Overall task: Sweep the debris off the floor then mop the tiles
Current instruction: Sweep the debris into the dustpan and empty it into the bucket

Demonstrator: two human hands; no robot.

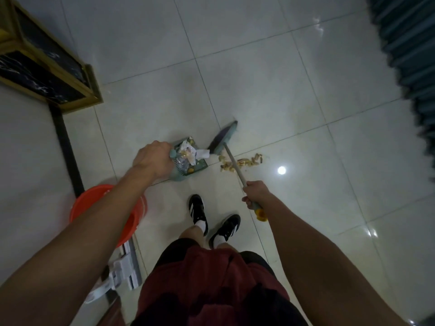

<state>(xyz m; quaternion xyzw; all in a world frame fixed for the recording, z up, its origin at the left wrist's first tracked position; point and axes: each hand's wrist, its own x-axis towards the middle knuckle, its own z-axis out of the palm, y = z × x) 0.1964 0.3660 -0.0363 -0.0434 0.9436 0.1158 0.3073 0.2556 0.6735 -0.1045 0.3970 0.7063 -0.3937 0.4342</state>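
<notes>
My left hand [153,162] grips the handle of a pale green dustpan [188,161] that rests on the floor, filled with paper scraps, wrappers and yellowish bits. My right hand [255,194] is closed around the broom handle [235,164] near its yellow end cap [260,215]. The broom head [222,138] touches the tiles just right of the dustpan's mouth. A line of tan debris [242,162] lies on the floor to the right of the broom head, under the handle.
An orange bucket [106,208] stands at my left, with a flat white mop head [127,267] lying beside it. A black-and-gold cabinet base [47,67] sits at far left, a dark teal curtain [404,55] at far right. My feet [211,222] are just behind the dustpan.
</notes>
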